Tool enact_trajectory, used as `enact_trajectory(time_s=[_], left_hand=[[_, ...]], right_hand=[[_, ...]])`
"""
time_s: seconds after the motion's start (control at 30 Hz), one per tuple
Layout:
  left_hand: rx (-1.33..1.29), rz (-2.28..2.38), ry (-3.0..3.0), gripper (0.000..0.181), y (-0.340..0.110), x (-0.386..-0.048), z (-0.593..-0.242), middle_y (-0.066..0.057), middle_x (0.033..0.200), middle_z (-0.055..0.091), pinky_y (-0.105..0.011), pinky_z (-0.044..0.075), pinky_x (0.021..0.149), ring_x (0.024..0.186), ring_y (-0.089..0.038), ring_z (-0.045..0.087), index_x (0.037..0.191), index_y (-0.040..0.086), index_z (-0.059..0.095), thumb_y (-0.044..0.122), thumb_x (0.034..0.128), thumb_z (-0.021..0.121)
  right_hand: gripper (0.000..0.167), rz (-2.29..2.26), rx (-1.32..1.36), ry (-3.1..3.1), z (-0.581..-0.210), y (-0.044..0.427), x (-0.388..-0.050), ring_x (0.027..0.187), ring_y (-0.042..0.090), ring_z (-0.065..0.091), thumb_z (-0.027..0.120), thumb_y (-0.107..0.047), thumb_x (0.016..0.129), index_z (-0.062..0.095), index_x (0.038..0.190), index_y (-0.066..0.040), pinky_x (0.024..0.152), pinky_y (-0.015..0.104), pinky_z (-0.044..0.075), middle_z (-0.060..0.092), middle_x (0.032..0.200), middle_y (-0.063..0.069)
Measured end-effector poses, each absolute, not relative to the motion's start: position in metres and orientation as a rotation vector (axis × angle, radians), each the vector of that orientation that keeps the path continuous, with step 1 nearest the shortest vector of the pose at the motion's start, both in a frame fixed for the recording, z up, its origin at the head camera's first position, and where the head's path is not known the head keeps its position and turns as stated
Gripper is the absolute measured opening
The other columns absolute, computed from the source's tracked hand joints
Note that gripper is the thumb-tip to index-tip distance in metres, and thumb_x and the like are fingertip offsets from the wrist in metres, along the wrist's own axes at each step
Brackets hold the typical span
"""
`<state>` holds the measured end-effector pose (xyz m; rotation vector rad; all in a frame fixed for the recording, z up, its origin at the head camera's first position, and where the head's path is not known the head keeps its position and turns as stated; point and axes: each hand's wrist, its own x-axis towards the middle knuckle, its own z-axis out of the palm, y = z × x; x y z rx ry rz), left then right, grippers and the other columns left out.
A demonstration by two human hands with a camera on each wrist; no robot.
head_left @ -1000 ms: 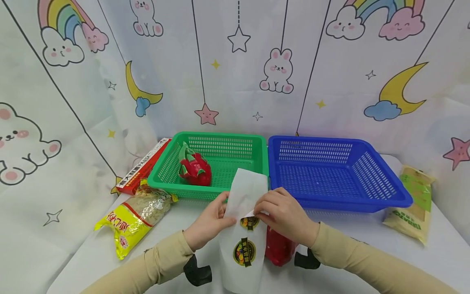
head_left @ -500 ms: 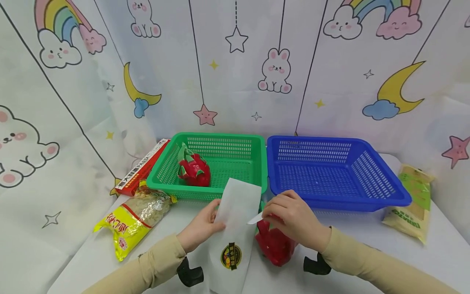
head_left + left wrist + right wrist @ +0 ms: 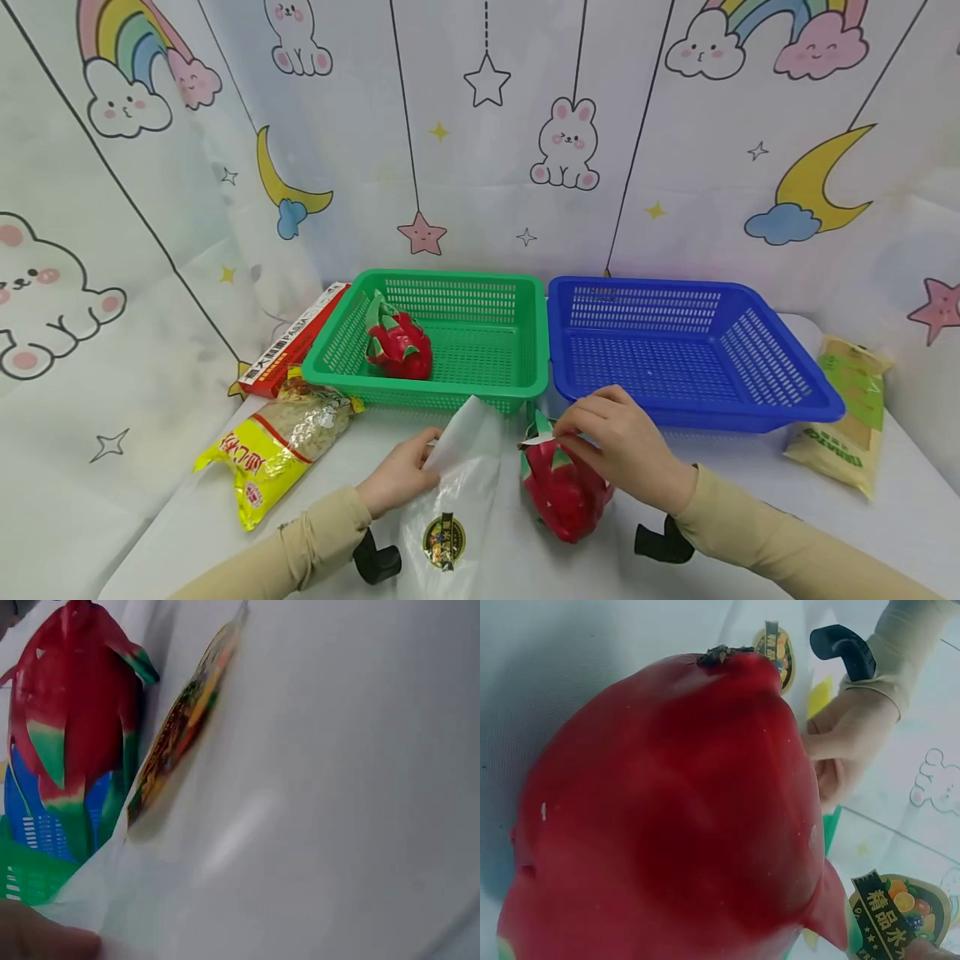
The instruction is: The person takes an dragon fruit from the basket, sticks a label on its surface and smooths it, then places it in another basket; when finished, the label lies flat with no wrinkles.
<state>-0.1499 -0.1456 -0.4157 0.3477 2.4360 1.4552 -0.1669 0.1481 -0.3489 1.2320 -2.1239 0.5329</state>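
Observation:
My left hand (image 3: 400,477) grips the left edge of a white sheet (image 3: 467,454), which bears one round fruit sticker (image 3: 444,542). Between my right hand's (image 3: 628,450) thumb and fingers is a detached sticker (image 3: 537,439), held over the leafy end of a red dragon fruit (image 3: 566,498) on the table. The right wrist view shows the dark printed face of this sticker (image 3: 900,915) beside the fruit (image 3: 667,802); whether they touch, I cannot tell. In the left wrist view the sheet (image 3: 300,765) fills most of the picture, with the fruit (image 3: 71,697) at its left.
A green basket (image 3: 427,390) with another dragon fruit (image 3: 401,346) inside stands behind the sheet. Beside it is a blue basket (image 3: 697,417). A yellow bag (image 3: 277,446) and red box (image 3: 292,342) lie left, a green-and-beige packet (image 3: 843,417) right.
The sticker has come off the sheet in my right hand, which has moved right over the fruit. My left hand has drawn the sheet left and down, uncovering the fruit.

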Motion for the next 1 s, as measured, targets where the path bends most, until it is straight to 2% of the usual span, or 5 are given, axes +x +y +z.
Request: enact_trajectory(time_s=[0.23,0.53,0.7,0.87,1.0], left_hand=[[0.394,1.133,2.799,0.061,-0.148,-0.155,-0.423,-0.029,0.101,0.062,-0.044,0.053,0.070,0.092,-0.040,0.061,0.120,-0.007,0.049,-0.014,0.0600,0.058],[0.472,0.833,2.989,0.066,-0.155,-0.156,-0.429,-0.025,0.096,0.065,-0.045,0.052,0.074,0.088,-0.037,0.064,0.121,-0.007,0.047,-0.014,0.0577,0.062],[0.490,0.749,3.038,0.070,-0.160,-0.157,-0.428,-0.027,0.106,0.062,-0.046,0.052,0.076,0.089,-0.039,0.063,0.123,-0.007,0.045,-0.014,0.0565,0.065],[0.473,0.672,3.091,0.079,-0.165,-0.161,-0.426,-0.027,0.123,0.051,-0.045,0.052,0.078,0.100,-0.040,0.058,0.130,-0.008,0.040,-0.013,0.0567,0.069],[0.498,0.619,3.127,0.085,-0.166,-0.162,-0.425,-0.027,0.129,0.044,-0.044,0.052,0.075,0.104,-0.040,0.056,0.133,-0.008,0.036,-0.011,0.0568,0.073]], right_hand=[[0.031,0.528,1.216,-2.125,-0.347,0.153,-0.166,0.072,0.007,0.061,0.083,-0.005,0.056,0.066,0.080,-0.015,0.072,0.032,0.045,0.065,0.076,-0.008],[0.033,0.561,1.186,-2.138,-0.345,0.161,-0.164,0.068,0.008,0.060,0.082,0.000,0.055,0.066,0.081,-0.014,0.073,0.027,0.042,0.066,0.077,-0.005],[0.035,0.586,1.168,-2.148,-0.344,0.164,-0.163,0.068,0.007,0.059,0.083,0.000,0.055,0.066,0.082,-0.014,0.073,0.024,0.039,0.067,0.077,-0.006],[0.036,0.597,1.147,-2.172,-0.345,0.168,-0.161,0.067,0.005,0.057,0.083,0.000,0.055,0.066,0.083,-0.015,0.072,0.021,0.038,0.066,0.077,-0.006],[0.037,0.599,1.122,-2.205,-0.346,0.171,-0.159,0.068,0.005,0.056,0.083,0.002,0.055,0.066,0.083,-0.015,0.072,0.021,0.039,0.067,0.078,-0.006]])
